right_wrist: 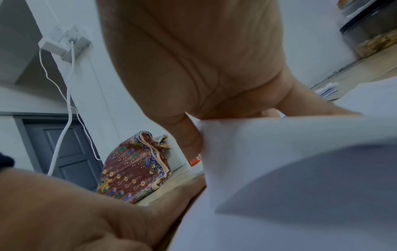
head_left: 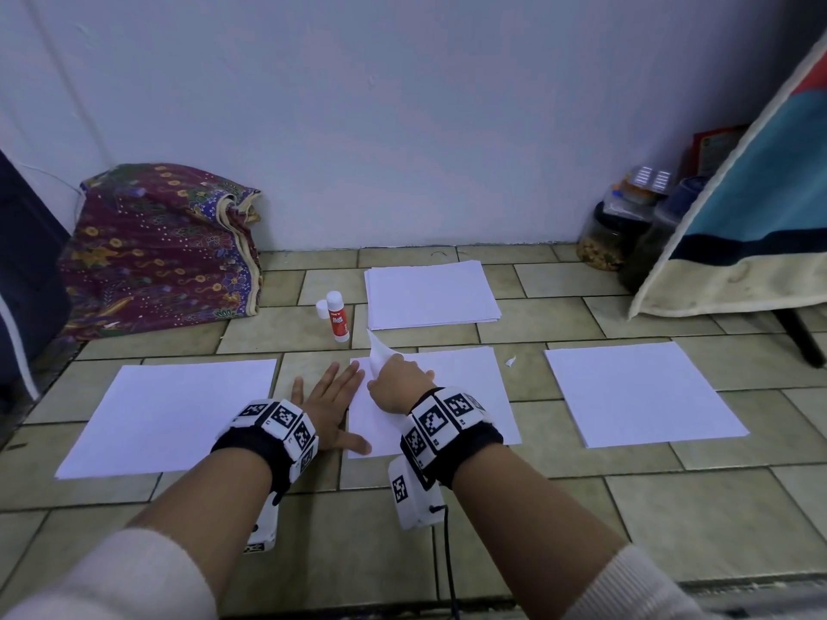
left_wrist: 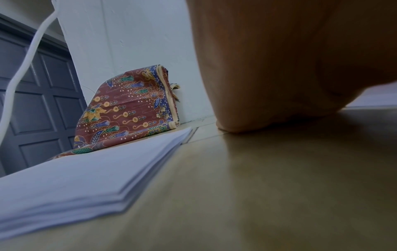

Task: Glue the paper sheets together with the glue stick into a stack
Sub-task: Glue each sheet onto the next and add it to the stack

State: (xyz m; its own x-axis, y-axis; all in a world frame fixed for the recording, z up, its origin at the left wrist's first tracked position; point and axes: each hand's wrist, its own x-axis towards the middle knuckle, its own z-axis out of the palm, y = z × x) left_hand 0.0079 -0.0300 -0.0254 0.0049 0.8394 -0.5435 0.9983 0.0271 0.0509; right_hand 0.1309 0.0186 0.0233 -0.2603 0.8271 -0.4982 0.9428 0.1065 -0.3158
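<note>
The step in hand looks like lifting the top sheet off the middle pile so glue can go beneath it. The right hand (head_left: pixel 396 381) pinches the far-left corner of the top sheet (head_left: pixel 380 351) between thumb and fingers and has it peeled up off the middle pile (head_left: pixel 465 396), the raised corner pointing away from the person toward the wall. The left hand (head_left: pixel 329 402) lies flat with fingers spread, its fingertips on the pile's left edge and its palm on the tiled floor (head_left: pixel 492 521), pinning the lower sheets. The glue stick (head_left: pixel 338 317) stands upright just beyond the hands, long axis vertical, its white tip up and its cap (head_left: pixel 321 309) off, on the floor just beside it. 4 paper groups lie flat: 1 to the left (head_left: pixel 174 413), the middle pile, 1 to the right (head_left: pixel 635 391), and a thicker stack (head_left: pixel 429 295) farther back near the wall; the front 3 lie side by side across the view. I judge the next move needs one hand freed to fetch the glue stick while the lifted sheet stays folded back, then an even stroke on the exposed face. A small torn scrap (head_left: pixel 510 361) lies between the middle and right piles.
</note>
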